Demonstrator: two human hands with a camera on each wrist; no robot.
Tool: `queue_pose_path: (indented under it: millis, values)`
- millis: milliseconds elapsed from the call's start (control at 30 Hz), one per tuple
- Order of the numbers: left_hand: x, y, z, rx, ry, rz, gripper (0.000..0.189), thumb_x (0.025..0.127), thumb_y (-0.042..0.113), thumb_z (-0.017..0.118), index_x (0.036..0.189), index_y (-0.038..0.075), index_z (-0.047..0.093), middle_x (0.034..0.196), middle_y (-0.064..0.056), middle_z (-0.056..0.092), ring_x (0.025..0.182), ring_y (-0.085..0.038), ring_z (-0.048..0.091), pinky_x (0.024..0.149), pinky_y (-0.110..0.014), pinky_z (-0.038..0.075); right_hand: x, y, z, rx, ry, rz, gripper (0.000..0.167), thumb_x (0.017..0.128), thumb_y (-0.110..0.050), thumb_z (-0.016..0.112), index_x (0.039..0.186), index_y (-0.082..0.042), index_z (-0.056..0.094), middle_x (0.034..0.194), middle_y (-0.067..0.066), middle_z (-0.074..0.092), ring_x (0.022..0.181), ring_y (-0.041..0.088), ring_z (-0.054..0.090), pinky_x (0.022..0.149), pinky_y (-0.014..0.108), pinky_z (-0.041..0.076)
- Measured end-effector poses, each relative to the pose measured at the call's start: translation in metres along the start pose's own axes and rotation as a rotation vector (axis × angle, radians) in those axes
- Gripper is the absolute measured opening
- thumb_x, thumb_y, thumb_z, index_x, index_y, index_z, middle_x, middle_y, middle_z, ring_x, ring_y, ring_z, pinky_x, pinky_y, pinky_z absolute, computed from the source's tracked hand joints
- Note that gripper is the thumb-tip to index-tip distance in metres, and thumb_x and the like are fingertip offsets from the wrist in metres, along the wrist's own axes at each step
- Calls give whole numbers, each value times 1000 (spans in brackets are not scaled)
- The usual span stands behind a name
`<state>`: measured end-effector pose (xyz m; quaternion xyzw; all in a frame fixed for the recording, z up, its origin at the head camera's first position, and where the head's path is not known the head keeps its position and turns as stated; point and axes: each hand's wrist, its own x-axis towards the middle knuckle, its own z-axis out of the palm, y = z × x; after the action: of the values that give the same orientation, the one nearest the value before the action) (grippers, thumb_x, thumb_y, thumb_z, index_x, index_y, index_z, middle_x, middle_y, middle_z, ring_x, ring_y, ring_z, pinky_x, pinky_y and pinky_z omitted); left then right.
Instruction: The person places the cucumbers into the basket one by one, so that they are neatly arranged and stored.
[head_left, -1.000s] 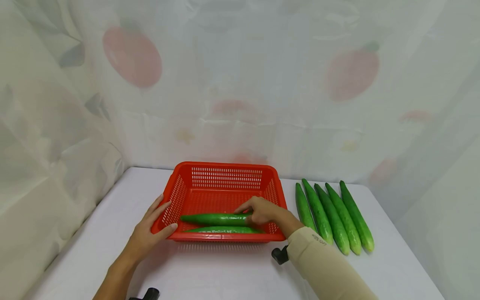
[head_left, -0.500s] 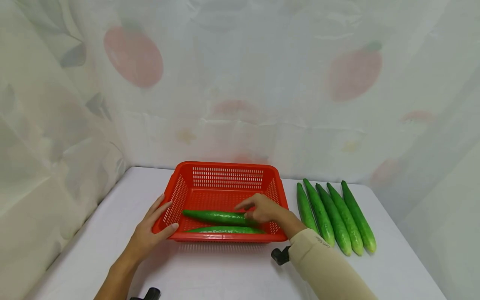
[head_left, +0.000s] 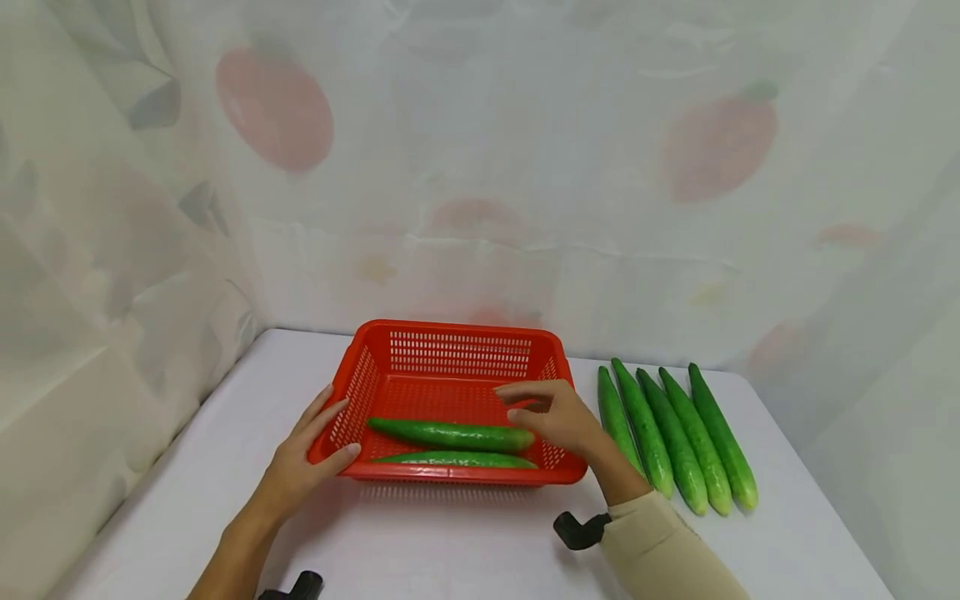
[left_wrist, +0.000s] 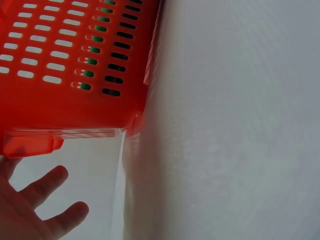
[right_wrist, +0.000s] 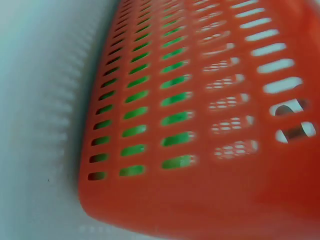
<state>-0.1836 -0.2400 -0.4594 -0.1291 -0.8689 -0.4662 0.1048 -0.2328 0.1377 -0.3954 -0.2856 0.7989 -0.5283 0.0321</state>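
Note:
A red plastic basket (head_left: 457, 327) with slotted walls sits on the white table. Two long green cucumbers lie crosswise inside it: a rear cucumber (head_left: 450, 434) and a front cucumber (head_left: 457, 458) partly hidden by the front rim. My left hand (head_left: 300, 467) rests at the basket's left front corner, thumb at the front rim, fingers straight and spread along the left side. In the left wrist view, fingers (left_wrist: 47, 185) spread beside the rim. Above the basket's right end hovers my right hand (head_left: 555, 412), fingers parted and holding nothing. Cucumber green shows through the slots (right_wrist: 175, 118) in the right wrist view.
Several cucumbers (head_left: 678, 442) lie side by side on the table right of the basket, beside the right forearm. A printed curtain (head_left: 480, 167) closes off the back and sides. Black wrist camera mounts (head_left: 581, 530) stick out near the sleeves.
My right hand has let go of the rear cucumber, which now lies in the basket, and has risen up and to the right. The left hand stays at the basket corner.

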Motion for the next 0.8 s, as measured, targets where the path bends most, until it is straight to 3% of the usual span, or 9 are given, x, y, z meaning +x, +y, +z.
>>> queue_pose_path:
  millis: [100, 233, 333, 633, 800]
  values:
    - [2, -1, 0, -3, -4, 2, 65, 88, 31, 71, 145, 14, 44, 158, 6, 17, 140, -29, 21, 96, -65, 30, -11, -3, -7, 42, 63, -57, 28, 90, 2, 65, 118, -1, 68, 117, 10, 66, 106, 34, 60, 88, 47, 47]
    - [2, 0, 0, -1, -6, 5, 65, 88, 30, 70, 145, 13, 44, 158, 5, 17, 139, -31, 22, 95, -64, 31, -24, 7, -15, 118, 121, -146, 27, 90, 4, 63, 116, 2, 67, 118, 15, 65, 106, 31, 62, 88, 42, 49]
    - [2, 0, -1, 8, -2, 11, 65, 88, 30, 71, 145, 11, 45, 158, 4, 18, 139, -31, 22, 95, -64, 31, -34, 2, -20, 172, 140, -195, 27, 90, 5, 61, 116, 7, 65, 119, 21, 63, 107, 32, 61, 89, 38, 49]
    - [3, -1, -1, 14, -3, 16, 64, 89, 30, 70, 145, 11, 45, 158, 4, 18, 139, -32, 22, 94, -65, 31, -57, -14, -25, 276, 176, -190, 28, 89, 7, 61, 117, 10, 63, 123, 22, 60, 115, 36, 55, 93, 45, 45]
    - [2, -1, -1, 0, -7, 13, 64, 89, 29, 70, 145, 11, 44, 158, 4, 17, 140, -32, 21, 94, -65, 31, -66, -21, -30, 224, 219, -263, 30, 87, 14, 59, 117, 12, 62, 122, 26, 59, 112, 36, 55, 87, 41, 49]
